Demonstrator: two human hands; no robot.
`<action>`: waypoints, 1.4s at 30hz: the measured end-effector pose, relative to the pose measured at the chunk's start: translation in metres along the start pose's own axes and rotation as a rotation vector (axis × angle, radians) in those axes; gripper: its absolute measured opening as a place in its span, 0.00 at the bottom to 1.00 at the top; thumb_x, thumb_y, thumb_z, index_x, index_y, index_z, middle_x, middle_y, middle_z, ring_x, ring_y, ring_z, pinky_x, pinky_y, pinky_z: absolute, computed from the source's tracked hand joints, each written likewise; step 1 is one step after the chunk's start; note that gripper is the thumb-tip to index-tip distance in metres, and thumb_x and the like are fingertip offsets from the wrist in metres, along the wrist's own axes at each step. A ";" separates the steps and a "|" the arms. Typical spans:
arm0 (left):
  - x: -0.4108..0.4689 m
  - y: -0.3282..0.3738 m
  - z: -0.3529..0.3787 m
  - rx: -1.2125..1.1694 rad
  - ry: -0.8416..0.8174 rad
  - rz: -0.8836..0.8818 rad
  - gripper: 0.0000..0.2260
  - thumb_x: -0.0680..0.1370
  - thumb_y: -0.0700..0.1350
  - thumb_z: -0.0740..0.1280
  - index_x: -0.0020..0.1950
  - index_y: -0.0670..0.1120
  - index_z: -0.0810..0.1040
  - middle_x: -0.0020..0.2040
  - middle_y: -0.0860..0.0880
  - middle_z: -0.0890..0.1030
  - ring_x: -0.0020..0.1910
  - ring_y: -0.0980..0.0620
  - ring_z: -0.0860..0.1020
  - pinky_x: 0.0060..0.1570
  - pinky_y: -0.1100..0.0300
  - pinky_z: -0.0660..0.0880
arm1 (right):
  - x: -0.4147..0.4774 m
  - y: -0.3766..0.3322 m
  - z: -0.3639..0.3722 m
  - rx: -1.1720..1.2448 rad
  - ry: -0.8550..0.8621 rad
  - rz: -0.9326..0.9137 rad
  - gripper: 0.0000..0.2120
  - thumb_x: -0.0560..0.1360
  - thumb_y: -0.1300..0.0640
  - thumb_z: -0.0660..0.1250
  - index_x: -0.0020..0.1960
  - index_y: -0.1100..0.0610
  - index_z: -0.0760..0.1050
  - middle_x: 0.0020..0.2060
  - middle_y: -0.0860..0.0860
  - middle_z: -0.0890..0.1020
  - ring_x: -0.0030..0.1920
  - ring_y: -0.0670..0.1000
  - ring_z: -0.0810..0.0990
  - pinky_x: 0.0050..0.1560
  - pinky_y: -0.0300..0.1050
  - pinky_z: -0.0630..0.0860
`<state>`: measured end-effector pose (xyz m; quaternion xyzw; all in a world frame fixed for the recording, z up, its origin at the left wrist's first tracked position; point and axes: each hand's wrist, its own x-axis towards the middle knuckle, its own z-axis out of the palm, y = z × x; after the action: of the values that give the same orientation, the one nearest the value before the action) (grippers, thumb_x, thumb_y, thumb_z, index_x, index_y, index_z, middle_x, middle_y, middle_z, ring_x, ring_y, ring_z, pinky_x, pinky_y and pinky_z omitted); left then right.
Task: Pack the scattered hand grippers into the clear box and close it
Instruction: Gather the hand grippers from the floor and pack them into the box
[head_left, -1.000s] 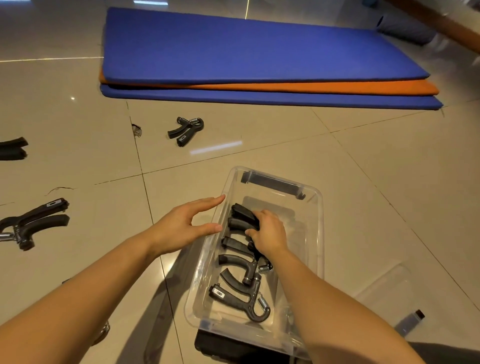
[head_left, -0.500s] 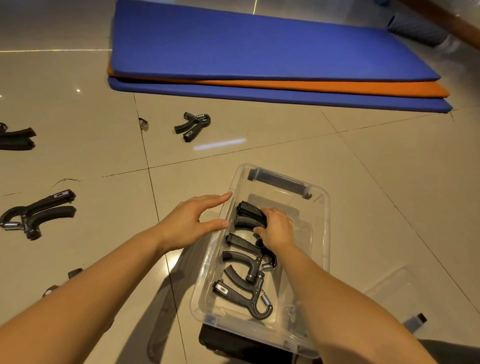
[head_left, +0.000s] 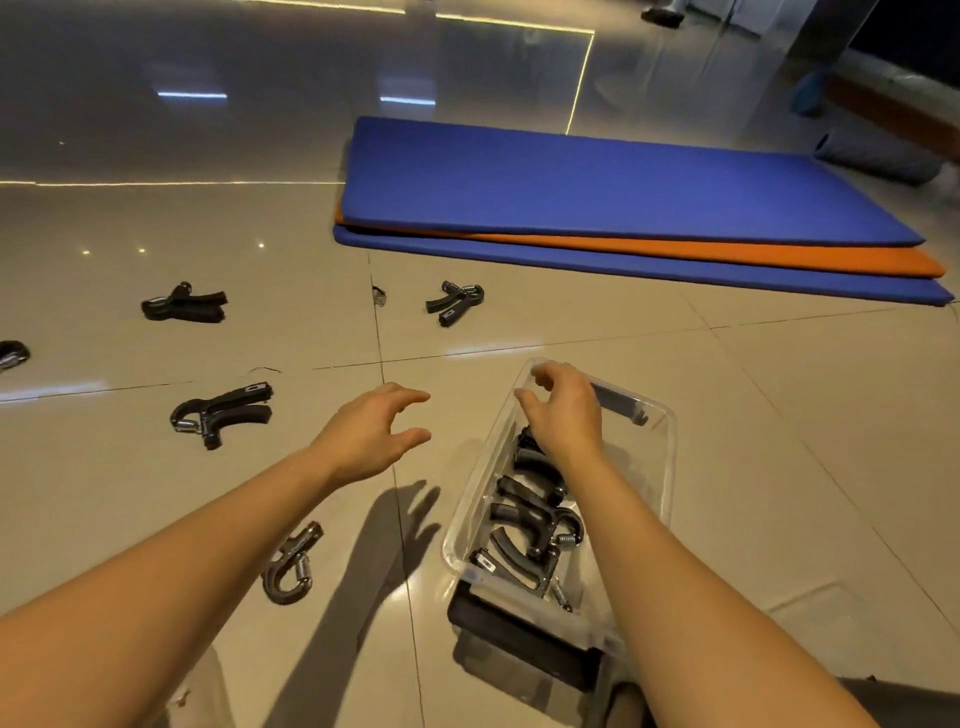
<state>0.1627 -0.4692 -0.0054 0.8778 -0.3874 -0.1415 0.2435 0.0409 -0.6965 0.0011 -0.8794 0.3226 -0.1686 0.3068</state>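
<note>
Hovers empty-handed: left hand (head_left: 374, 431) spread loose just left of the clear plastic box (head_left: 671, 457), right hand (head_left: 563, 410) loosely curled over its far end, black spring hand grippers (head_left: 524, 514) packed inside below the right wrist, loose grippers (head_left: 223, 415) scattered on the floor (head_left: 779, 415) leftward.

The box (head_left: 670, 467) sits on the floor toward the near right, with a row of hand grippers (head_left: 530, 525) lying in it. Left of the box, the nearest gripper (head_left: 291, 566) lies on the floor beside the left forearm. A second gripper (head_left: 221, 415) lies farther left and back. Behind these lie a third gripper (head_left: 456, 303) and a fourth gripper (head_left: 182, 303), well apart. Stacked mats (head_left: 597, 182) lie behind the box, toward the right.
</note>
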 end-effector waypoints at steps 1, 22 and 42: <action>-0.011 -0.008 -0.013 0.008 0.024 -0.039 0.23 0.78 0.57 0.69 0.72 0.55 0.73 0.68 0.54 0.75 0.63 0.54 0.75 0.62 0.53 0.73 | -0.002 -0.015 0.005 0.023 -0.004 -0.021 0.17 0.76 0.50 0.72 0.64 0.53 0.78 0.56 0.48 0.81 0.59 0.50 0.78 0.60 0.52 0.77; -0.140 -0.230 -0.026 -0.036 0.165 -0.641 0.25 0.77 0.54 0.72 0.72 0.49 0.73 0.67 0.47 0.77 0.61 0.49 0.77 0.57 0.52 0.75 | -0.143 -0.122 0.273 -0.397 -0.680 -0.397 0.39 0.67 0.33 0.73 0.70 0.53 0.67 0.61 0.52 0.75 0.61 0.56 0.73 0.59 0.55 0.71; 0.025 -0.319 -0.017 0.236 0.045 -0.390 0.31 0.70 0.60 0.75 0.66 0.46 0.71 0.60 0.45 0.79 0.60 0.42 0.76 0.63 0.45 0.69 | -0.067 -0.071 0.277 -0.528 -0.480 -0.153 0.34 0.75 0.41 0.70 0.76 0.50 0.63 0.58 0.50 0.75 0.60 0.53 0.73 0.63 0.49 0.65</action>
<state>0.3816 -0.2972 -0.1635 0.9614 -0.2189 -0.1201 0.1158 0.1613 -0.4896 -0.1684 -0.9644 0.2070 0.1095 0.1226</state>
